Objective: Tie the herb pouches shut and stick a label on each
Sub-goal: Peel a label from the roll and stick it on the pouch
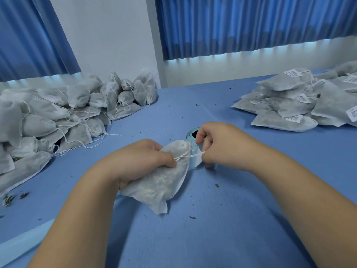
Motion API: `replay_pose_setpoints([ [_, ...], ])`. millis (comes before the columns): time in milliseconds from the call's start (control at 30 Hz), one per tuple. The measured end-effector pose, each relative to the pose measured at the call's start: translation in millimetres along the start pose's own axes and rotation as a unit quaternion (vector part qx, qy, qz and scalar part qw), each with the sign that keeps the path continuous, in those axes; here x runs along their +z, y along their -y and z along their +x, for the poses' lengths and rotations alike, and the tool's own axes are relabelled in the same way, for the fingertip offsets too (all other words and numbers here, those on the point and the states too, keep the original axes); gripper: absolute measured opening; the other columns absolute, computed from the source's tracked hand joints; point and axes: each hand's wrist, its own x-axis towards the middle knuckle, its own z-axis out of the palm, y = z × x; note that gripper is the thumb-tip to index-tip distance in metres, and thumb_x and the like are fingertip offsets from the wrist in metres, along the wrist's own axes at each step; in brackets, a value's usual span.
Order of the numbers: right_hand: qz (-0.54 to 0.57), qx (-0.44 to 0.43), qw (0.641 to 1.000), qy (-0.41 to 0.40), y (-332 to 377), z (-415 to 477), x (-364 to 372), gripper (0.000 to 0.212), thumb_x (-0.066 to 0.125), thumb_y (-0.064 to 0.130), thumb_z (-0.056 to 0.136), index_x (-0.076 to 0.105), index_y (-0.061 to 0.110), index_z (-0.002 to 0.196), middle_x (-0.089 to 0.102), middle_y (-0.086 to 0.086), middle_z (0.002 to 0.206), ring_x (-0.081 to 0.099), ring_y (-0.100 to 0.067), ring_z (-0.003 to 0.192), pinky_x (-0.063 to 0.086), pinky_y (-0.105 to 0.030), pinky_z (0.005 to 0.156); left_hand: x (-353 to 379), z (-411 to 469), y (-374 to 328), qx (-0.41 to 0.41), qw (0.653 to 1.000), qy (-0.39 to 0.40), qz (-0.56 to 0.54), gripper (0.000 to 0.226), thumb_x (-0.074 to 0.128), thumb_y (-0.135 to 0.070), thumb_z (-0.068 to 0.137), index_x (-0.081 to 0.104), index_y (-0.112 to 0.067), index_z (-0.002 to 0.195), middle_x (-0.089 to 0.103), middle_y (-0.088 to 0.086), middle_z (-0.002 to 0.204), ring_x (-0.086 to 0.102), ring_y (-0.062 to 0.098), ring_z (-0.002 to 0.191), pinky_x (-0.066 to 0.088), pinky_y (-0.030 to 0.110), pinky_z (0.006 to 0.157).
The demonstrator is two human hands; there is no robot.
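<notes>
Nearest, left hand (pixel 143 159) grips the pouch (pixel 160 182) neck, right hand (pixel 222 144) pinches its drawstring (pixel 191 156), perhaps a label (pixel 199 161).

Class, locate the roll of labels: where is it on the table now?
In the head view the label roll sits near the table's middle, just beyond the held pouch, partly hidden by the right hand pinching its drawstring.
</notes>
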Motion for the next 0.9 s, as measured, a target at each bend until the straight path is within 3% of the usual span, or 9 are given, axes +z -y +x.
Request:
replay_pose_setpoints([
  [100,-0.014,0.026,0.998,0.052,-2,-3,-9,0.028,0.058,0.004,0.075,0.049,0.027,0.087,0.073,0.003,0.069,0.058,-0.009,0.064,0.047,-0.023,0.047,-2,2,2,-0.006,1.000,-0.001,-0.010,0.019,0.073,-0.023,0.081,0.062,-0.013,0.068,0.062,0.004,0.060,0.058,0.019,0.051,0.045,0.022,0.051],
  [167,-0.017,0.035,0.996,0.076,-4,-5,-15,0.026,0.059,0.004,0.075,0.051,0.025,0.089,0.073,0.002,0.068,0.059,-0.012,0.064,0.053,-0.034,0.062,-2,1,2,-0.009,1.000,0.002,-0.011,0.020,0.075,-0.025,0.077,0.062,-0.013,0.067,0.062,0.005,0.061,0.058,0.019,0.051,0.045,0.022,0.050],
  [300,-0.011,0.041,0.995,0.092,-8,-7,-27,0.022,0.060,0.003,0.076,0.057,0.019,0.091,0.070,0.002,0.065,0.061,-0.010,0.056,0.048,-0.029,0.061,-3,0,2,-0.009,1.000,0.010,-0.004,0.023,0.071,-0.034,0.063,0.062,-0.014,0.069,0.062,0.005,0.062,0.058,0.020,0.053,0.045,0.024,0.053],
  [433,0.049,0.055,0.995,0.070,-15,-8,-40,0.019,0.061,0.003,0.077,0.062,0.015,0.091,0.065,0.006,0.062,0.067,-0.013,0.062,0.050,-0.027,0.059,-5,-2,2,-0.002,1.000,0.011,-0.009,0.025,0.068,-0.037,0.060,0.061,-0.014,0.068,0.060,0.004,0.062,0.056,0.020,0.054,0.042,0.026,0.055],
  [533,0.165,0.055,0.984,-0.025,-17,-4,-46,0.015,0.063,0.003,0.081,0.063,0.013,0.092,0.068,0.000,0.068,0.067,-0.012,0.062,0.049,-0.026,0.056,-6,-5,-1,0.024,0.995,0.015,-0.093,0.020,0.068,-0.030,0.063,0.064,-0.011,0.066,0.059,0.009,0.064,0.056,0.020,0.054,0.044,0.025,0.052],
  [667,0.333,0.001,0.926,-0.180,-6,-2,-46,0.014,0.058,-0.002,0.085,0.061,0.011,0.089,0.064,-0.006,0.075,0.064,-0.017,0.063,0.047,-0.028,0.055,-6,-6,-4,0.051,0.965,0.012,-0.257,0.062,0.068,-0.021,0.067,0.055,0.021,0.111,0.058,0.040,0.102,0.056,0.037,0.090,0.042,0.046,0.081],
  [767,0.476,-0.079,0.863,-0.152,9,-9,-43,0.015,0.057,-0.004,0.083,0.061,0.010,0.087,0.060,-0.005,0.070,0.060,-0.019,0.060,0.045,-0.026,0.050,0,-3,-7,0.061,0.940,0.028,-0.336,0.074,0.067,-0.020,0.067,0.049,0.017,0.129,0.056,0.035,0.117,0.054,0.037,0.100,0.042,0.050,0.091],
  [833,0.545,-0.125,0.822,-0.106,19,-16,-41,0.012,0.058,0.000,0.076,0.060,0.008,0.084,0.058,-0.005,0.065,0.058,-0.020,0.056,0.044,-0.025,0.047,6,1,-9,0.060,0.932,0.036,-0.356,0.073,0.067,-0.019,0.067,0.050,0.016,0.129,0.058,0.028,0.113,0.055,0.036,0.100,0.043,0.052,0.095],
  [900,0.555,-0.157,0.813,-0.085,27,-20,-37,0.009,0.057,0.004,0.073,0.058,0.008,0.081,0.056,-0.006,0.061,0.056,-0.021,0.052,0.043,-0.026,0.045,14,5,-10,0.054,0.931,0.024,-0.359,0.065,0.068,-0.017,0.067,0.055,0.016,0.121,0.058,0.024,0.105,0.056,0.034,0.095,0.044,0.049,0.089],
])
